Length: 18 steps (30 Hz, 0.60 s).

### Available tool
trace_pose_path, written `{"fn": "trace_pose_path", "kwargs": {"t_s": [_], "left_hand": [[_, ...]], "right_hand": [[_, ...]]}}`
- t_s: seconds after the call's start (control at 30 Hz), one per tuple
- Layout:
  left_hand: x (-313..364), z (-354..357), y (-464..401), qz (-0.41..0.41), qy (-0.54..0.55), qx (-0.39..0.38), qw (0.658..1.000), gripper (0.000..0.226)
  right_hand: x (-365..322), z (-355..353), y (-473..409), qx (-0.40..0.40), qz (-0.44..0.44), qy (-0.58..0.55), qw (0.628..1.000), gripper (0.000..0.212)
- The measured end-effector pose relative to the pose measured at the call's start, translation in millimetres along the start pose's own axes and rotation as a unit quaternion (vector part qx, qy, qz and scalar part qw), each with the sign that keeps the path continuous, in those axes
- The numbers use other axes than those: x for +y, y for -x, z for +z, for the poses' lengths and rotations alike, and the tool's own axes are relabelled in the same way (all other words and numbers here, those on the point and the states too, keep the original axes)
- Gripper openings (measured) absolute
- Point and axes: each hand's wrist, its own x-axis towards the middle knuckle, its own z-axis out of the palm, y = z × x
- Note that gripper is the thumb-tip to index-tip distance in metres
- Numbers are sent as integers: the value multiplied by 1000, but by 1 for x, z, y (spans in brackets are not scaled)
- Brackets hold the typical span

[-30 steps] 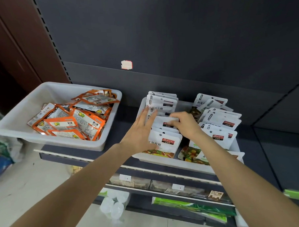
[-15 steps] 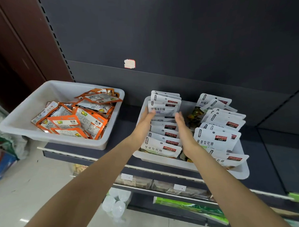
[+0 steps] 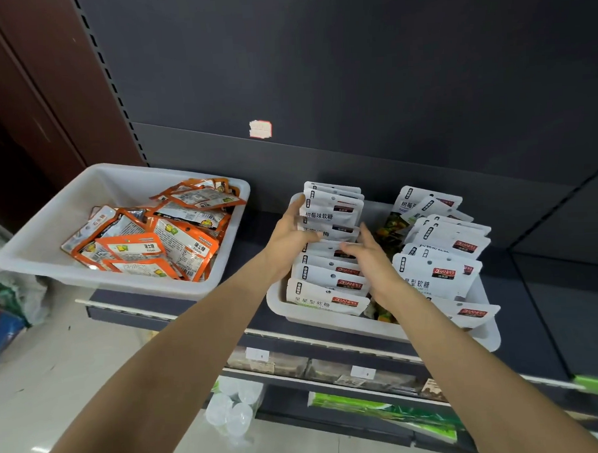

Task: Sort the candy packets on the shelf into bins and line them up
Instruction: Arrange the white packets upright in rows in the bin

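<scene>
- I see two white bins on the dark shelf (image 3: 198,301), well apart.
- The left bin (image 3: 44,237) holds a loose heap of orange packets (image 3: 161,246). I count roughly ten; the overlap prevents an exact count. One label reads "SUGAR" under Chinese characters.
- My left hand (image 3: 291,238) reaches into the right bin (image 3: 329,322). Its fingers are straight and press against the left edge of the left row of white packets (image 3: 330,259); the thumb lies across the packet tops.
- That left row stands in overlapping order, front to back. I count about eight packets. The front ones read "ZIRANPEI" on a red tag, with "星星型软糖" below; a rear one reads "树莓味软糖".
- My right hand (image 3: 374,260) is extended between the two rows, fingers straight and slightly spread, touching the right edge of the left row. It grips nothing.
- The right row of white packets (image 3: 442,251) holds about eight, less evenly aligned; the front one overhangs the bin's rim. "ZIRANPEI" and "星型软糖" are legible there.
- One pale sticker (image 3: 260,129) is on the back panel; its print is unreadable.
</scene>
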Motion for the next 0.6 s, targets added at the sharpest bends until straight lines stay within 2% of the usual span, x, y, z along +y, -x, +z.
{"fn": "trace_pose_path", "kwargs": {"t_s": [0.1,0.17,0.27,0.37,0.47,0.6], "left_hand": [[-5,-4,-4,-7,-8,-11,1000,76],[-5,-7,-4,-1,-15,-16,1000,65],[-2,-12,-4,10,-91,-3,996,46],[-5,-12,-7,-11,-155,19,988,42],[-6,-5,-4,-54,-116,14,992,40],[-7,-7,-4,-60,-28,-20,998,45]], "right_hand": [[0,0,0,25,2,-17,1000,62],[2,3,1,31,5,-16,999,63],[0,4,-1,42,14,-7,999,66],[-8,4,-3,36,19,-12,999,64],[-8,8,-6,49,39,-39,997,46],[-4,11,-6,45,42,-68,996,57]]}}
